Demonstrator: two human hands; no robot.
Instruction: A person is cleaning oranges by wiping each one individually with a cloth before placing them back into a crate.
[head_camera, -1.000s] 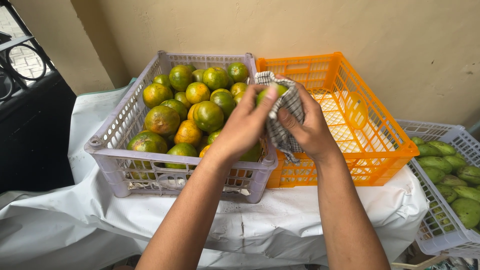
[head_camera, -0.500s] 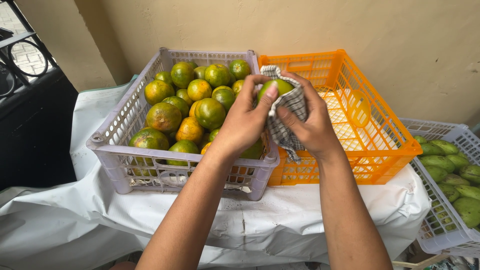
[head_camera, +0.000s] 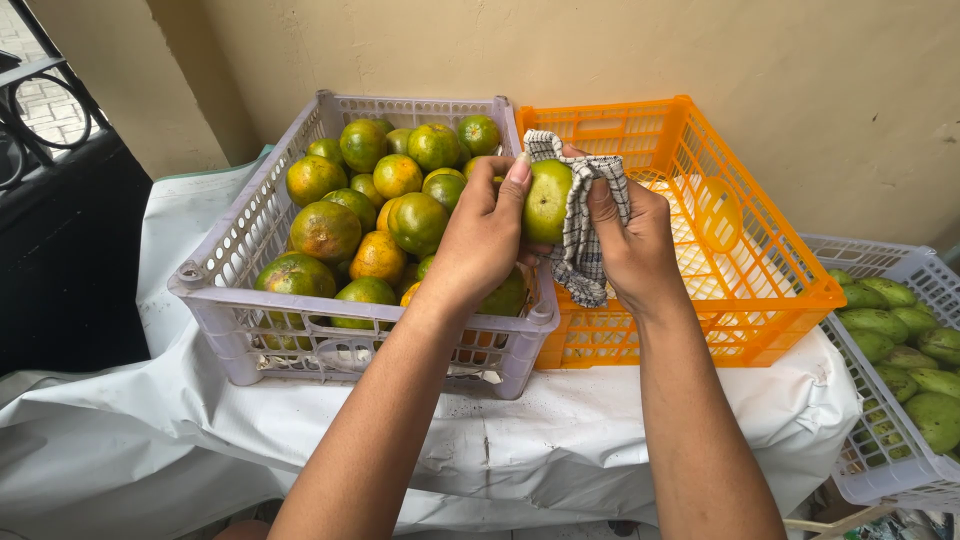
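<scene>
My left hand (head_camera: 482, 235) grips a green orange (head_camera: 546, 202) above the gap between two crates. My right hand (head_camera: 632, 238) presses a checkered cloth (head_camera: 582, 232) against the right side of that orange, with the cloth wrapped around my fingers. Below and to the left, a pale lilac crate (head_camera: 225, 300) holds several green and orange citrus fruits (head_camera: 400, 190). Next to it on the right stands an orange crate (head_camera: 770, 270), whose visible part shows no fruit.
Both crates rest on a table covered with white sheeting (head_camera: 560, 430). A white crate (head_camera: 885, 470) of green mangoes (head_camera: 900, 350) stands lower at the right. A beige wall (head_camera: 600, 50) runs behind, and a dark metal gate (head_camera: 60, 230) is at the left.
The orange has turned in my hands, so more of its green skin shows. The cloth has shifted to its right side. Both hands stay over the crates' shared edge.
</scene>
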